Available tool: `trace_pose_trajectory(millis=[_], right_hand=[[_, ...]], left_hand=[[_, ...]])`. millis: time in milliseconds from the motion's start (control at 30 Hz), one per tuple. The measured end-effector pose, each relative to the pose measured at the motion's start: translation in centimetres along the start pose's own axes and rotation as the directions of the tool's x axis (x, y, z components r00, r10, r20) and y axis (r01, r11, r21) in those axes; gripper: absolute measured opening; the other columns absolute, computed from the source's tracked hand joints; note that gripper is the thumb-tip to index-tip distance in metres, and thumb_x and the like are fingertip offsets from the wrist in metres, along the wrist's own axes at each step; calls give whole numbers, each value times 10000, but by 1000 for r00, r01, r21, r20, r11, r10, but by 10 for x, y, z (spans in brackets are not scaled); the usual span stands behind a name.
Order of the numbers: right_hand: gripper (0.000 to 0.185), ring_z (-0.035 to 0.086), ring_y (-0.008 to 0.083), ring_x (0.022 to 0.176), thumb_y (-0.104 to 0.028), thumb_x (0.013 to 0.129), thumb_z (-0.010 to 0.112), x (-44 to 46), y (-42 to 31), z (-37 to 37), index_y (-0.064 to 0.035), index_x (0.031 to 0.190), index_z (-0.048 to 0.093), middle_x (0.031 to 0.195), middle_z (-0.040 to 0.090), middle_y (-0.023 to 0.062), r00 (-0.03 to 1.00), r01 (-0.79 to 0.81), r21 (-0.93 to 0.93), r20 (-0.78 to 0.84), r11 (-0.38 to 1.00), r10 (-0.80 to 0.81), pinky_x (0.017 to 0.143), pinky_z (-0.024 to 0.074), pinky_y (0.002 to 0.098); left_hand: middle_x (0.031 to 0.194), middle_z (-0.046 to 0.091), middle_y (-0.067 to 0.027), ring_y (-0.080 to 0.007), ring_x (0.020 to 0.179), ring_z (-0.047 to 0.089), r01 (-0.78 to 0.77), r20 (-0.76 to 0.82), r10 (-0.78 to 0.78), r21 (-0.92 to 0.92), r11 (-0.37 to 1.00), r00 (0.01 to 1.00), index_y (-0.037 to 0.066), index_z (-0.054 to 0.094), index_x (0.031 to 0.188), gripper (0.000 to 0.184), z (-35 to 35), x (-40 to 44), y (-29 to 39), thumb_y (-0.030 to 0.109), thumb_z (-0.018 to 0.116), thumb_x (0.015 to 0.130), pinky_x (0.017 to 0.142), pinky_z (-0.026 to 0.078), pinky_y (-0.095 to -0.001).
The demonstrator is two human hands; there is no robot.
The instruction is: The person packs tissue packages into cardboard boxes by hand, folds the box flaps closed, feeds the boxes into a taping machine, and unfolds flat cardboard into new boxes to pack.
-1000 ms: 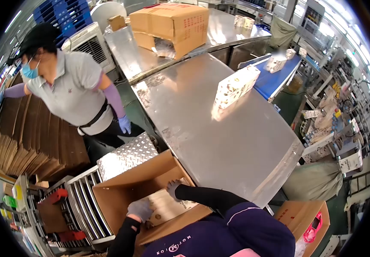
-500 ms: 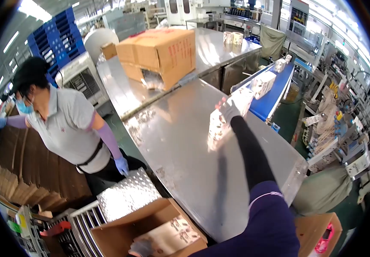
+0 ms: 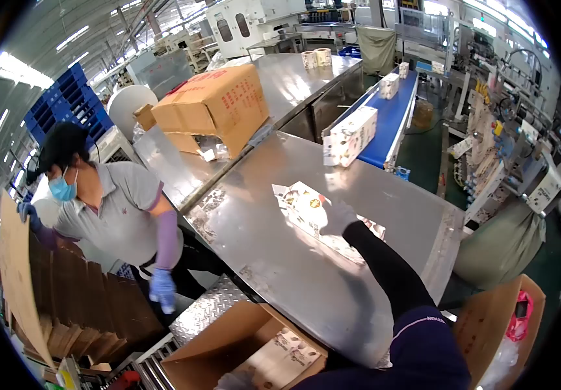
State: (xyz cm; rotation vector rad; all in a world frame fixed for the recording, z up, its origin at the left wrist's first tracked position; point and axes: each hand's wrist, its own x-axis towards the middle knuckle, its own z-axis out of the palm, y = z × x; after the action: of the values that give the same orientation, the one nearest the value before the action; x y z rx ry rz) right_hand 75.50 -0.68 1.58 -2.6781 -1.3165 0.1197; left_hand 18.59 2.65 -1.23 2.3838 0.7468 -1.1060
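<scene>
My right hand, in a pale glove, reaches across the metal table and grips a long white pack with a brown-and-red print. The pack lies slantwise on the tabletop, its middle covered by the hand. At the bottom edge, my left hand, also gloved, is against another printed pack inside an open carton. Its fingers are blurred and partly cut off. Another group of printed packs stands where the blue conveyor belt meets the table.
A co-worker at the left holds a flat cardboard sheet. A large carton sits on the far metal table, with two rolls behind it. An open box stands at lower right, and machinery lines the right side.
My right hand has come nearer with the pack, which now lies flatter on the table. The left hand stays in the carton. The co-worker has raised a cardboard sheet. The view has shifted.
</scene>
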Motion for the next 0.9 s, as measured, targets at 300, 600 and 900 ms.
trace_pose_trajectory(millis=[300,600,900], right_hand=[[710,624,356,981,-337,543,848,-139,5,4,-36,1119,562,1049,635,166,831,480,281,160,831,-533,856,501,427],[501,634,271,993,-319,903,671,-136,117,1,-97,1337,557,1137,652,130,968,-2,435,225,900,-107,862,498,373],[500,424,286,1328,-110,932,431,208,44,48,-46,1427,415,1410,471,158,963,161,-389,-138,907,-230,1061,335,451]], left_hand=[[1366,469,-196,-323,1262,449,-362,-659,642,531,766,392,-11,459,1357,854,-175,87,157,527,721,747,1046,363,-450],[1046,563,-58,-198,974,540,-397,-456,683,575,715,570,104,411,1472,871,-219,148,217,501,685,747,810,414,-342],[1031,537,-70,-220,954,536,-384,-492,666,557,736,561,98,436,1438,693,-213,170,228,304,599,797,806,407,-324]])
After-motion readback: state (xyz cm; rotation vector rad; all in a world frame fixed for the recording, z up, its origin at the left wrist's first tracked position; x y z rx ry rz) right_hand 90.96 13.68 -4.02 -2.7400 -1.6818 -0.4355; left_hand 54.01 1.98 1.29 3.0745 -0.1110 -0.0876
